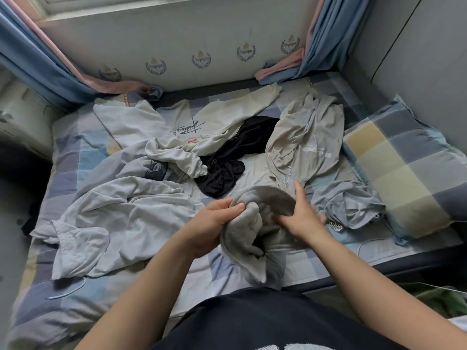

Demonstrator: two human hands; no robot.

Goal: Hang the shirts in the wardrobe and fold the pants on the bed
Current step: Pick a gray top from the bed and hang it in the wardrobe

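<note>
Grey garment (255, 223) — bunched at the near edge of the bed (83, 157); we are gripping it, left hand (212, 223) fingers clamped on its fold, right hand (300, 215) fingers pressing into it. Beyond are lying a white sweatshirt (177, 127), black garment (235, 152), beige pants (305, 140) — checked pillow (399, 173) rightward.
</note>
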